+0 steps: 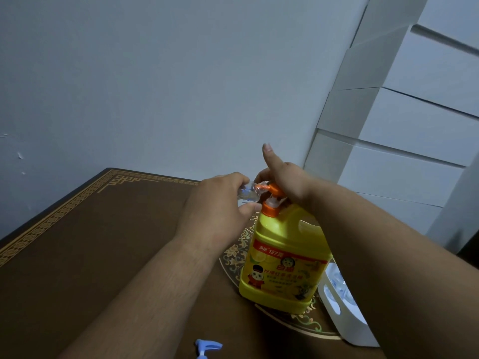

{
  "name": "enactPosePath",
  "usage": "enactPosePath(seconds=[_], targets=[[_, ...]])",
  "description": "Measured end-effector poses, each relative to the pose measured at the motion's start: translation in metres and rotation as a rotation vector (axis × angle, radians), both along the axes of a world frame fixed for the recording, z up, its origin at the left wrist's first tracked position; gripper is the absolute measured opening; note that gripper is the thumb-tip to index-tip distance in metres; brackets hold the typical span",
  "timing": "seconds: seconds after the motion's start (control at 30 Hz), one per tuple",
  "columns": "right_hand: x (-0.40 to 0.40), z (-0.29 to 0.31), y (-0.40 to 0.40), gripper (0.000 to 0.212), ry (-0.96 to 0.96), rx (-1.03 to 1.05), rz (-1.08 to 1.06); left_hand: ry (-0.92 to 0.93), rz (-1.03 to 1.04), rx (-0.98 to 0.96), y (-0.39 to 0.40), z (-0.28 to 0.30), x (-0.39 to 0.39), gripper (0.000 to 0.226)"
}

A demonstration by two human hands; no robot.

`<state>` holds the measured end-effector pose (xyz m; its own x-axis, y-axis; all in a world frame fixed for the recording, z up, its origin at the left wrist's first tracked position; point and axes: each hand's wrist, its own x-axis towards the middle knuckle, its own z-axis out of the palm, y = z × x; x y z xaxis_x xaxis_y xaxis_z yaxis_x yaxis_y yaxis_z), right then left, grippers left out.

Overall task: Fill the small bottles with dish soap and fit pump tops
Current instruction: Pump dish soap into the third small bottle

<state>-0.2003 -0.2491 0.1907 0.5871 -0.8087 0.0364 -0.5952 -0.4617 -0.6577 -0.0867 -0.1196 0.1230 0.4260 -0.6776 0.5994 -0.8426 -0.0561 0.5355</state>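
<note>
A large yellow dish soap jug (281,257) with an orange pump (272,194) stands on the brown table (103,242). My right hand (287,177) rests on top of the pump head, thumb sticking up. My left hand (220,200) holds a small clear bottle (247,194) with its mouth against the pump's nozzle. A blue pump top (207,347) lies on the table near the front edge.
A white basket (344,317) holding more small clear bottles sits to the right of the jug. Stacked white boxes (404,141) rise at the back right. A pale wall stands behind the table.
</note>
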Motion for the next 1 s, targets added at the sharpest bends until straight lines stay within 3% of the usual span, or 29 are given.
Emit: enactPosePath(seconds=[0.07,0.17,0.37,0.5,0.63,0.7,0.9,1.0], targets=[[0.0008,-0.0014,-0.0013,0.086,-0.008,0.041,-0.012,0.003,0.0,0.009,-0.0004,-0.0006,0.0003,0.051],[0.0034,-0.0016,0.0054,0.039,0.091,0.064,0.006,0.003,-0.006,0.05,0.0003,-0.0012,0.0014,0.051],[0.0077,-0.0004,0.0078,0.041,0.197,-0.028,0.027,0.006,-0.017,0.097,0.0007,-0.0017,0.0044,0.044],[0.0049,-0.0002,0.0051,0.075,0.045,0.003,0.014,0.006,-0.012,0.041,-0.0003,-0.0012,0.0031,0.051],[0.0024,-0.0002,0.0005,0.093,0.024,-0.013,-0.009,0.023,-0.013,0.014,0.0007,0.0004,-0.0001,0.05],[0.0023,0.0014,0.0028,0.088,0.031,-0.004,-0.012,0.011,-0.008,0.015,0.0014,0.0006,-0.0013,0.05],[0.002,-0.0001,0.0076,0.029,0.112,0.021,0.009,-0.01,-0.005,0.047,0.0011,0.0001,-0.0008,0.05],[0.0066,0.0034,0.007,0.048,0.276,-0.021,-0.002,-0.025,-0.007,0.077,0.0007,-0.0011,0.0003,0.046]])
